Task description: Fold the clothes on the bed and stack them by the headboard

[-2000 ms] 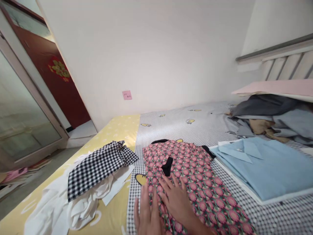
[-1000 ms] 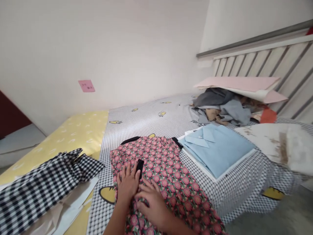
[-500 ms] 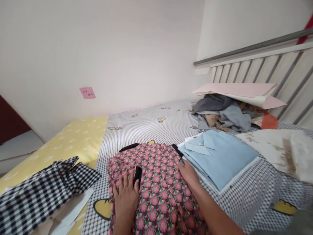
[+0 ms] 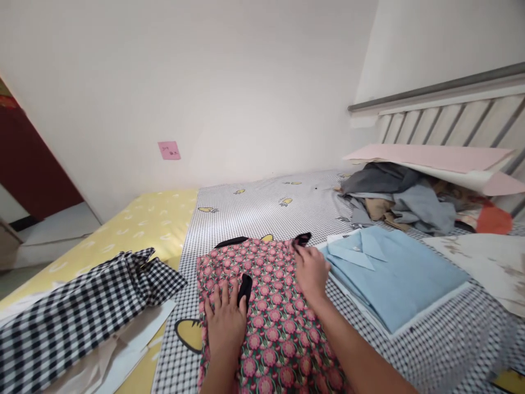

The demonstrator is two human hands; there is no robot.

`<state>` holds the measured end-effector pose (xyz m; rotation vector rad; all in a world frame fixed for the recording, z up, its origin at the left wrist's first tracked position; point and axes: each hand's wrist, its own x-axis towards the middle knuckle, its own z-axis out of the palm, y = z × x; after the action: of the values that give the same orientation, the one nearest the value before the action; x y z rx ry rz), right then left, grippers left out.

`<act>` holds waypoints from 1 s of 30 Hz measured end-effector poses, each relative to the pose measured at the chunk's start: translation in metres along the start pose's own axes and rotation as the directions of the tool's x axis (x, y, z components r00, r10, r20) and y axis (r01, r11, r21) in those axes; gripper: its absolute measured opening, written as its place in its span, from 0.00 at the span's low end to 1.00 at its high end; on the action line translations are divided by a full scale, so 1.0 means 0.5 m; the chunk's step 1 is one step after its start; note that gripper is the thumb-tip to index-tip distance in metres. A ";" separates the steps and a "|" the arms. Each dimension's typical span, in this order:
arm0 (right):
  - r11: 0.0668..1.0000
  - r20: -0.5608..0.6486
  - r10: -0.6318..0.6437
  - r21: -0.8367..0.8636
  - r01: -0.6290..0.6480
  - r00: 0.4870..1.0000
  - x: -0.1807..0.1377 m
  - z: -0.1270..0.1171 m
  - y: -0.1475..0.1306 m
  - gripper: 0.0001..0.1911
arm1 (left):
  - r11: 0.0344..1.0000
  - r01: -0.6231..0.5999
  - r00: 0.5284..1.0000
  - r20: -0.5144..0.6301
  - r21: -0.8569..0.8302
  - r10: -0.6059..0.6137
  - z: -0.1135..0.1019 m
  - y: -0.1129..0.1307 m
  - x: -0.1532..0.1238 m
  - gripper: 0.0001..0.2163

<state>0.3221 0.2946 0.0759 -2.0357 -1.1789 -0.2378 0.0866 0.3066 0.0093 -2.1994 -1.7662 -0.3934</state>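
Note:
A pink flower-patterned garment (image 4: 273, 312) with black trim lies on the bed in front of me. My left hand (image 4: 226, 317) rests flat on its left part, fingers spread, beside a short black strip of trim (image 4: 245, 289). At the garment's upper right, my right hand (image 4: 312, 269) pinches the edge by the black trim (image 4: 302, 239), which is lifted and turned up a little. Just right of that hand lies a folded light blue collared shirt (image 4: 396, 273) on a white sheet.
A black-and-white checked garment (image 4: 94, 312) lies at the left on yellow cloth (image 4: 143, 230). At the back right, a heap of grey and brown clothes (image 4: 394, 191) sits under pink card (image 4: 435, 156). Behind it stands a white slatted rail (image 4: 435, 123).
My right hand has moved up the garment's right edge and raised the black-trimmed corner. My left hand stays flat on the cloth. The view has shifted slightly left.

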 end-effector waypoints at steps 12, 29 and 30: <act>0.953 0.548 -0.287 0.082 0.291 0.786 -0.134 0.123 -0.218 0.25 | 0.999 -0.048 0.996 0.072 -0.012 0.049 0.016 -0.014 -0.007 0.25; 0.554 0.675 0.299 0.453 -0.699 0.674 -0.348 -0.360 0.318 0.40 | 0.976 0.123 0.909 0.414 -0.178 -0.039 -0.066 0.006 0.036 0.30; 0.531 0.706 0.282 0.449 -0.719 0.649 -0.373 -0.366 0.330 0.44 | 0.969 0.145 0.898 0.439 -0.202 -0.043 -0.077 0.011 0.035 0.30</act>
<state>0.3878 -0.0030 0.0247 -1.6420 -0.6856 1.0665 0.0947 0.3064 0.0510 -2.5208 -2.1561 -0.1374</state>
